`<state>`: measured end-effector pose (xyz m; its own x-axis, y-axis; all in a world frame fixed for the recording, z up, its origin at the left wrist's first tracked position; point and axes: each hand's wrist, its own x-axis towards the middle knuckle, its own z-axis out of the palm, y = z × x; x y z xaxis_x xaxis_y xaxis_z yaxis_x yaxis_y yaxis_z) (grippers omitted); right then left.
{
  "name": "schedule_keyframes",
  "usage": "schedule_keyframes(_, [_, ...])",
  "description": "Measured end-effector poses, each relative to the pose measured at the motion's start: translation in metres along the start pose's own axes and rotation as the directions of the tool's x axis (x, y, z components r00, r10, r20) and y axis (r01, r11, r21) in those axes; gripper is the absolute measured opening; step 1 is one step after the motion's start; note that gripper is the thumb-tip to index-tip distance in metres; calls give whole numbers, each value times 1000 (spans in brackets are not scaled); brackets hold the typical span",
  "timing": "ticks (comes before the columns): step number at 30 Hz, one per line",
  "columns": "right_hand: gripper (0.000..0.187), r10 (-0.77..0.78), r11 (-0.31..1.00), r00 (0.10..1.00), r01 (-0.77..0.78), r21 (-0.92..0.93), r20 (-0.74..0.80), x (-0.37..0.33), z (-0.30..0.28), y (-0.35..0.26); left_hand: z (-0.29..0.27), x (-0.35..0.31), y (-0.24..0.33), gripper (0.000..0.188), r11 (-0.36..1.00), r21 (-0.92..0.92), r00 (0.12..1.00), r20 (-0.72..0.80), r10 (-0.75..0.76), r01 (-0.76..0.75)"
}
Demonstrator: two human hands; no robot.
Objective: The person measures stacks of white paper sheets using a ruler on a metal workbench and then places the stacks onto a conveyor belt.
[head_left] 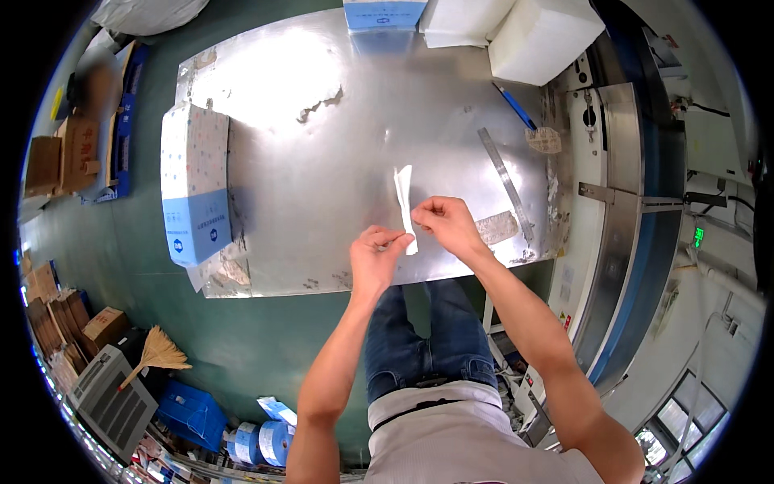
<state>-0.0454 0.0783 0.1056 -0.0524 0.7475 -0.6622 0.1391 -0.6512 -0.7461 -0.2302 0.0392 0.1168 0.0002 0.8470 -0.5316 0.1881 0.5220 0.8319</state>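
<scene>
A narrow, folded white sheet (pixel 404 189), soft like tissue or cloth, stands out over the metal table (pixel 322 194) near its front edge. My left hand (pixel 377 256) is closed in a pinch on the sheet's lower end. At its right edge, about midway, my right hand (pixel 448 224) has thumb and forefinger pressed together against it. The exact grip of the right fingertips is too small to make out. The sheet's upper end fans out slightly and is free of both hands.
A blue-and-white box (pixel 196 185) stands at the table's left edge, and another blue box (pixel 385 14) at the back. White stacked blocks (pixel 544 40) fill the back right corner. A metal ruler (pixel 505 185) and a blue cutter knife (pixel 514 106) lie right. Machinery (pixel 621 234) borders that side.
</scene>
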Motion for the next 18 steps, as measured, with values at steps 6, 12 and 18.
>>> schedule_keyframes(6, [23,43,993,999,-41,114,-11,-12,-8,2,4,-12,-5,13,999,18,999,-9,52,-52])
schedule_keyframes(12, [23,25,991,999,-29,133,35,-17,-14,1,11,-20,-4,13,944,232,970,-7,244,-236])
schedule_keyframes(18, [15,68,902,993,-103,419,98,-14,-39,25,8,-14,-29,16,662,-611,897,220,-384,433])
